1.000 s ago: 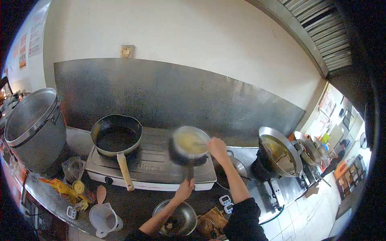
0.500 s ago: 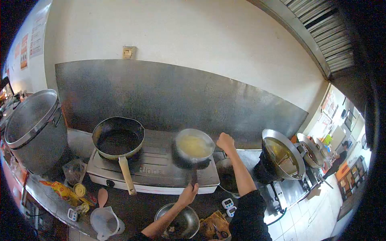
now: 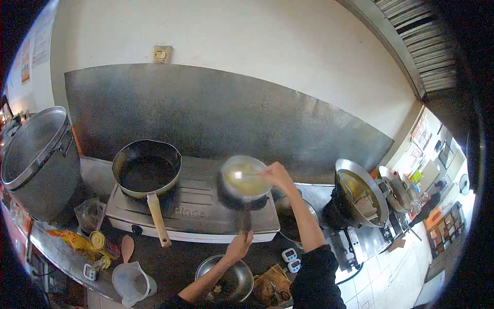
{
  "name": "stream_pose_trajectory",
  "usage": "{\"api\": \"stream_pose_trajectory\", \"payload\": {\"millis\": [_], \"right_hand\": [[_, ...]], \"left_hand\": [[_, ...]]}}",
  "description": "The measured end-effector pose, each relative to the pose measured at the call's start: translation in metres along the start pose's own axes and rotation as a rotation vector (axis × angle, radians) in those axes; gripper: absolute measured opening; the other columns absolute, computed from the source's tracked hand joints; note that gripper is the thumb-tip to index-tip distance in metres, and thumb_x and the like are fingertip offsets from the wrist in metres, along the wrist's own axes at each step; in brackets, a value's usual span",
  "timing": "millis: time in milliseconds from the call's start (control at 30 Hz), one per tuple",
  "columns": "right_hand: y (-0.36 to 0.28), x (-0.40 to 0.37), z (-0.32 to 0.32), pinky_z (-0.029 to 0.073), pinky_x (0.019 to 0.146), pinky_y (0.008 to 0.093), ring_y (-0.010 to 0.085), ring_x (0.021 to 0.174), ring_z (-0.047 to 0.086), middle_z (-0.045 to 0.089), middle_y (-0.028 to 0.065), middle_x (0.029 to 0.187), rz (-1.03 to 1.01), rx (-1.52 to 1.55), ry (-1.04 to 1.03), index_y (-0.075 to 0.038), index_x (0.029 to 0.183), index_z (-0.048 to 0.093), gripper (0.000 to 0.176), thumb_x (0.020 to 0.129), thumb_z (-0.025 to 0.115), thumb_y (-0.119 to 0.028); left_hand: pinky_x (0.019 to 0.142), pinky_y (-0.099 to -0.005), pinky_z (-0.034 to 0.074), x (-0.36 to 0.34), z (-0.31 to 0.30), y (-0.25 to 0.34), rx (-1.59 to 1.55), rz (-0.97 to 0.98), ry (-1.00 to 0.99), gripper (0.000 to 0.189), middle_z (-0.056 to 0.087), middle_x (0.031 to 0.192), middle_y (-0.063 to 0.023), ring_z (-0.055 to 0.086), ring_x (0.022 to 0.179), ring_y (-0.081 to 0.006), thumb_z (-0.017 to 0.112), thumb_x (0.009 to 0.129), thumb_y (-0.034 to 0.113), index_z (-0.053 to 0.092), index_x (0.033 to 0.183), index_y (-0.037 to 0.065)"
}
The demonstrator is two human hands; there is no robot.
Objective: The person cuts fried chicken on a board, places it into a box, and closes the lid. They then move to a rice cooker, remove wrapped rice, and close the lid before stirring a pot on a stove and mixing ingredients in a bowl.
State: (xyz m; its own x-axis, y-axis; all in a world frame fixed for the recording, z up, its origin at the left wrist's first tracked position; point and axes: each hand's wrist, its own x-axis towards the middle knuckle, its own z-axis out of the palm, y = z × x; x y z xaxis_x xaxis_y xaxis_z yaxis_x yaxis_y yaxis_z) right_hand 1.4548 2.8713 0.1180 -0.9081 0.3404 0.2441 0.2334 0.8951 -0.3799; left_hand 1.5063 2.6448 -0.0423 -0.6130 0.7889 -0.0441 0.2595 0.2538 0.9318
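Note:
A silver saucepan [image 3: 248,196] with pale yellow contents sits over the right burner of the gas stove [image 3: 206,225]. My left hand [image 3: 239,247] is wrapped around the dark handle [image 3: 245,222], which points toward me. Over the pan's right rim, my right hand [image 3: 277,176] is closed on a shiny metal spoon [image 3: 239,175], its blurred head in the yellow contents. A black frying pan [image 3: 147,172] rests on the left burner, its pale wooden handle toward the front.
A big lidded pot [image 3: 43,170] stands at left. Up front are a plastic jug [image 3: 134,282], a steel bowl [image 3: 241,280], two timers [image 3: 292,260] and scissors [image 3: 280,297]. A wide oil-filled pan [image 3: 385,201] is at right, with a person [image 3: 429,206] beyond.
My right hand has moved left, from beside the saucepan to over its rim, with the spoon now in the contents. My left hand keeps its grip on the handle. The view has shifted slightly.

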Motion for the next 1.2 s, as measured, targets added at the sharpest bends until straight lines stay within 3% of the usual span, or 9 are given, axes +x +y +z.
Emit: {"api": "stream_pose_trajectory", "payload": {"millis": [33,133,233,333,533,733,833,933,1200], "right_hand": [[0.002,0.001,-0.004,0.049,0.061,0.0391,0.0317,0.066,0.062,0.062,0.0166,0.069,0.042,-0.046,-0.01,-0.004,0.069,0.065,0.024,0.066,0.061,-0.027],[0.017,0.005,0.003,0.048,0.059,0.0414,0.0314,0.06,0.061,0.06,0.0178,0.065,0.192,-0.255,0.356,-0.006,0.067,0.065,0.019,0.068,0.06,-0.023],[0.034,0.002,0.017,0.049,0.065,0.0438,0.0351,0.071,0.061,0.062,0.0182,0.073,0.243,-0.428,0.345,-0.007,0.069,0.065,0.019,0.07,0.058,-0.025],[0.069,0.005,0.058,0.049,0.065,0.0434,0.0355,0.07,0.061,0.062,0.0188,0.072,0.223,-0.284,0.276,-0.006,0.069,0.065,0.021,0.071,0.057,-0.025],[0.02,-0.022,0.042,0.047,0.062,0.0421,0.0366,0.068,0.06,0.059,0.0203,0.068,-0.006,-0.061,0.123,-0.003,0.07,0.064,0.021,0.071,0.057,-0.023],[-0.027,-0.05,0.015,0.046,0.062,0.0426,0.0362,0.068,0.059,0.059,0.0212,0.068,-0.12,-0.165,0.111,-0.002,0.073,0.063,0.018,0.074,0.055,-0.018],[-0.044,-0.063,0.015,0.047,0.063,0.0426,0.0355,0.068,0.059,0.059,0.0201,0.069,-0.128,-0.25,0.033,-0.002,0.073,0.063,0.017,0.074,0.056,-0.017],[-0.038,-0.057,0.02,0.047,0.064,0.0436,0.0358,0.069,0.059,0.06,0.0191,0.07,-0.055,-0.386,-0.067,-0.003,0.074,0.064,0.017,0.074,0.058,-0.019],[-0.022,-0.048,0.031,0.047,0.065,0.043,0.0359,0.068,0.059,0.061,0.0184,0.072,-0.015,-0.33,0.046,-0.006,0.073,0.065,0.014,0.073,0.059,-0.018]], "left_hand": [[0.07,-0.0503,0.039,0.0,0.0,0.001,-0.006,-0.029,-0.014,0.049,0.056,0.081,-0.0302,0.052,0.081,-0.0467,0.033,0.088,0.042,0.045,0.097,-0.005],[0.07,-0.0503,0.039,0.002,0.009,-0.01,-0.048,0.026,0.061,0.048,0.055,0.079,-0.0307,0.052,0.079,-0.0471,0.033,0.089,0.042,0.044,0.097,-0.004],[0.07,-0.0503,0.04,0.005,0.008,-0.014,-0.042,-0.018,0.019,0.049,0.055,0.078,-0.0315,0.052,0.079,-0.0475,0.033,0.088,0.043,0.044,0.096,-0.004],[0.07,-0.0508,0.04,0.002,0.003,-0.005,-0.05,0.023,0.045,0.05,0.055,0.079,-0.0327,0.053,0.08,-0.0476,0.033,0.089,0.043,0.044,0.096,-0.006],[0.068,-0.0521,0.039,0.011,0.015,-0.03,-0.085,0.186,0.085,0.049,0.055,0.076,-0.0315,0.052,0.078,-0.0481,0.034,0.089,0.041,0.045,0.095,-0.006],[0.068,-0.0514,0.039,0.005,0.005,-0.012,0.005,0.08,0.074,0.046,0.055,0.076,-0.03,0.052,0.079,-0.0475,0.036,0.089,0.04,0.046,0.096,-0.004],[0.069,-0.0516,0.039,-0.004,-0.007,0.012,-0.009,0.011,0.057,0.045,0.055,0.078,-0.03,0.052,0.08,-0.0473,0.036,0.089,0.04,0.045,0.097,-0.003],[0.07,-0.0517,0.038,0.01,0.016,-0.022,-0.08,0.156,0.157,0.045,0.055,0.083,-0.0301,0.051,0.082,-0.0467,0.037,0.089,0.04,0.045,0.099,-0.003],[0.071,-0.0516,0.038,0.011,0.014,-0.023,-0.004,0.196,0.158,0.045,0.055,0.084,-0.0308,0.051,0.082,-0.0465,0.036,0.089,0.041,0.046,0.098,-0.003]]}}
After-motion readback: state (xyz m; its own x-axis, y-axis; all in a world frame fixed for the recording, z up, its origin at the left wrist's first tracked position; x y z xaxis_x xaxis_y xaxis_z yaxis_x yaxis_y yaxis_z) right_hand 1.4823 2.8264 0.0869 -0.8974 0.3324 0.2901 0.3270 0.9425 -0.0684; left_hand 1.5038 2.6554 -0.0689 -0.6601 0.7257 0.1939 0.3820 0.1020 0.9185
